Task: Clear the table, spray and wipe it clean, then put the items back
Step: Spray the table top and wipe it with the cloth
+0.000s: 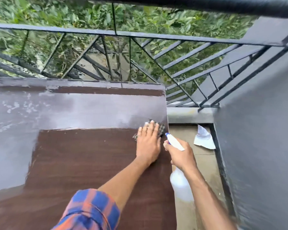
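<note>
Head view: left hand (148, 145) presses flat on the cloth (161, 128) at 3 o'clock on the table (73, 163), right hand (181, 156) grips the spray bottle (179, 185).

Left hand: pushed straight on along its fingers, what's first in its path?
Only the cloth under the left hand; beyond it the table looks free to its far edge, then likely the railing.

No legible text, label or number on spray bottle (179, 183) or paper scrap (204, 138).
</note>
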Demonstrator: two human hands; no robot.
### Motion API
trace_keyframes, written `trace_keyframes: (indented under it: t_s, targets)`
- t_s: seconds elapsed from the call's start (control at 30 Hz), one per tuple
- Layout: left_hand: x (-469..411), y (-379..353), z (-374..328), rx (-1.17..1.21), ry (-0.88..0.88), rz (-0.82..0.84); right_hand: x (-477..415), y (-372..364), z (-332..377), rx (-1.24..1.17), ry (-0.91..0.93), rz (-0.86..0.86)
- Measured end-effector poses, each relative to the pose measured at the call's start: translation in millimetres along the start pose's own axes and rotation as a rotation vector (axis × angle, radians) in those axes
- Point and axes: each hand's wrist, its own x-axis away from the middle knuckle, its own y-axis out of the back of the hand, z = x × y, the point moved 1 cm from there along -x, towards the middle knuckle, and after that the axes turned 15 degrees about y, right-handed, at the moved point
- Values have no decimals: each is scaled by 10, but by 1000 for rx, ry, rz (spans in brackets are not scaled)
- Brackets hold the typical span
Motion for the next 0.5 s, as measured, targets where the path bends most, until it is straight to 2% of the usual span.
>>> trace_keyframes:
  t_s: [0.13, 0.33, 0.4, 0.5]
  targets:
    - [108, -148, -208, -52, -238, 135, 176, 184, -157, 10, -7, -17]
    - [59, -12, 26, -128, -452, 193, 320, 147, -208, 3, -23, 8]
    - [87, 47, 169, -106, -425, 163, 334, 69, -152, 6, -12, 23]
    - [233, 230, 564, -17, -255, 21, 351, -119, -2, -5, 4, 50]
